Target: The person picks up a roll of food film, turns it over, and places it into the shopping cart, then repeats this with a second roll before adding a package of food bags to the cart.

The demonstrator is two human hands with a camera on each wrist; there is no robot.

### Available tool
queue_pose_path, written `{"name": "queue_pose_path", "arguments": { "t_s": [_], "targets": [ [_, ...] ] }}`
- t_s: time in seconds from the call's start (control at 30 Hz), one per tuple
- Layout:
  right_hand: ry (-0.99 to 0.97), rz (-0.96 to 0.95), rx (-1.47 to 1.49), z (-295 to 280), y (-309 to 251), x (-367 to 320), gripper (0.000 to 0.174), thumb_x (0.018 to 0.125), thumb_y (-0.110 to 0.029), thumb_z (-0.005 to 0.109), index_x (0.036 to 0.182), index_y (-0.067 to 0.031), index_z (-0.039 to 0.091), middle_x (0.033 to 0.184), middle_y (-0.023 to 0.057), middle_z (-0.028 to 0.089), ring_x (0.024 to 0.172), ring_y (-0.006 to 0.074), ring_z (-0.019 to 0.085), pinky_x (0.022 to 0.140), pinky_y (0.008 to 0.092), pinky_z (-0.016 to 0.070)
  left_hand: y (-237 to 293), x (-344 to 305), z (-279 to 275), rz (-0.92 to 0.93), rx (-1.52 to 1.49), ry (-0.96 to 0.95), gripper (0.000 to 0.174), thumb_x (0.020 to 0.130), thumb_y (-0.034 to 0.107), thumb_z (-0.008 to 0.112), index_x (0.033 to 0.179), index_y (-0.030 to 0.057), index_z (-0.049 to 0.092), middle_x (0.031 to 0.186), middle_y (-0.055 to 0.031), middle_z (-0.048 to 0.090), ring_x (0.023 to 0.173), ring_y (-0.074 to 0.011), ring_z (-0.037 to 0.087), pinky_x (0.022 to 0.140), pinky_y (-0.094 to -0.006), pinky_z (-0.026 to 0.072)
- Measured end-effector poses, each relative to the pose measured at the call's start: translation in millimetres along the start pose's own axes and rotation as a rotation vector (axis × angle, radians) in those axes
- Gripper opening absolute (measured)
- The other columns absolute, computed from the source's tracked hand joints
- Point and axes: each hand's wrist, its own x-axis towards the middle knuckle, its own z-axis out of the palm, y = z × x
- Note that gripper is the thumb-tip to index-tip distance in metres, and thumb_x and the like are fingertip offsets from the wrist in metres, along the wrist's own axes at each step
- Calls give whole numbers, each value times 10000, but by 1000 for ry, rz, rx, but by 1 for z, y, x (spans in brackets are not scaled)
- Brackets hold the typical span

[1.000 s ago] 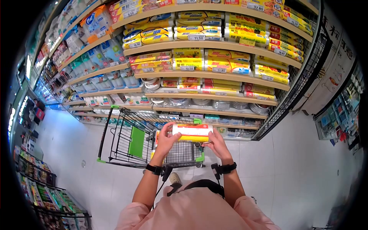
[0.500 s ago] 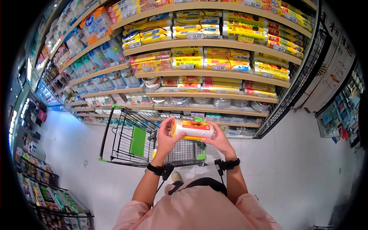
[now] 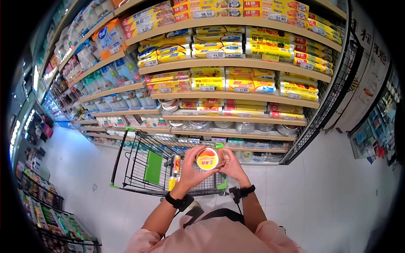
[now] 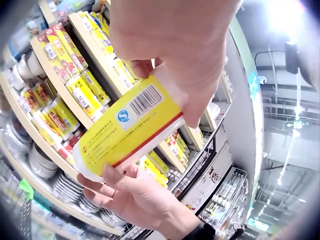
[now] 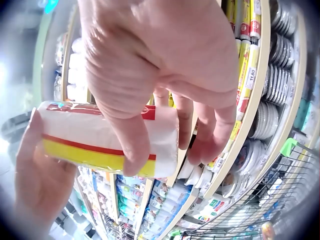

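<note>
Both hands hold a white roll of plastic bags point(image 3: 207, 159) above the cart, its round yellow-and-red end label facing up in the head view. My left hand point(image 3: 193, 169) grips one end; in the left wrist view the yellow side label with a barcode point(image 4: 146, 101) shows beneath it. My right hand point(image 3: 233, 169) holds the other end, and in the right wrist view its thumb point(image 5: 134, 145) lies across the wrapper. A small red-and-white roll point(image 3: 177, 163) and a yellow pack point(image 3: 172, 183) sit in the cart, partly covered by the left arm.
A black wire shopping cart point(image 3: 126, 168) with a green panel point(image 3: 152, 167) stands between me and the shelves. Yellow packs point(image 3: 215, 49) fill the upper shelves, with stacked plates and bowls point(image 3: 244, 127) lower down. A wire rack side point(image 3: 320, 118) bounds the shelf at right.
Both hands have tilted the roll from lying sideways to end-up toward the head camera, drawing closer together. The view has shifted slightly, and the small roll in the cart shows more.
</note>
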Motion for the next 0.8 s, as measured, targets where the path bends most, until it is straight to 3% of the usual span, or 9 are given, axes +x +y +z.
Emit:
{"name": "queue_pose_path", "arguments": {
  "t_s": [0.07,0.23,0.33,0.43,0.53,0.57,0.67,0.7,0.8],
  "targets": [
    [-18,-6,51,6,5,4,858,685,15,858,1392,-85,382,1235,130,598,1101,206,626,855,320,566,-13,-2,-2,0,-34,70,837,604,117,931,1305,22,483,1236,-106,541,1140,-209,580,975,-323,488],
    [14,15,7,21,7,17,804,780,-69,818,1432,-23,350,1253,177,580,1087,212,630,821,312,572,-61,-2,-18,-391,-441,379,677,726,26,833,1289,9,456,1191,-128,574,1075,-188,594,936,-323,511],
    [42,66,51,31,8,32,750,832,-73,767,1440,-4,333,1259,189,558,1057,224,637,815,313,574,-109,-12,-29,-831,-646,504,540,865,180,751,1292,16,465,1114,-109,615,914,-148,626,736,-248,538],
    [67,72,36,38,15,55,763,829,-40,757,1447,-1,312,1260,178,542,1060,224,632,820,315,573,-156,-24,-42,-966,-898,377,474,921,347,678,1253,48,520,1045,-76,645,833,-133,627,625,-231,521],
    [21,-20,56,54,18,76,789,821,1,753,1456,-9,284,1257,167,549,1081,214,621,835,320,570,-185,-32,-55,-1184,-1043,153,422,955,425,601,1199,82,576,1012,-60,663,793,-132,639,592,-255,528],
    [-14,-6,-3,56,17,81,801,813,33,750,1456,-22,275,1250,155,559,1099,203,614,860,315,557,-199,-38,-55,-1229,-1126,80,384,969,444,567,1148,108,611,997,-63,675,792,-138,650,610,-268,539],
    [26,89,27,69,10,99,757,808,66,739,1430,-35,318,1206,115,595,1104,180,594,913,303,517,-221,-43,-64,-1246,-1195,-56,359,976,395,560,1214,126,556,1068,-82,669,831,-174,664,678,-308,562],
    [66,121,-28,72,20,109,740,788,28,777,1387,-34,347,1183,103,603,1082,176,605,902,305,522,-225,-42,-67,-1249,-1173,-75,363,972,334,554,1261,117,520,1119,-98,655,919,-203,660,774,-346,549],
    [74,176,-133,80,35,123,741,763,-15,814,1353,-29,365,1184,110,601,1064,175,612,890,312,528,-254,-43,-78,-1319,-1062,-222,345,960,270,539,1263,105,544,1167,-109,632,1022,-226,629,866,-355,509]
  ]
}}
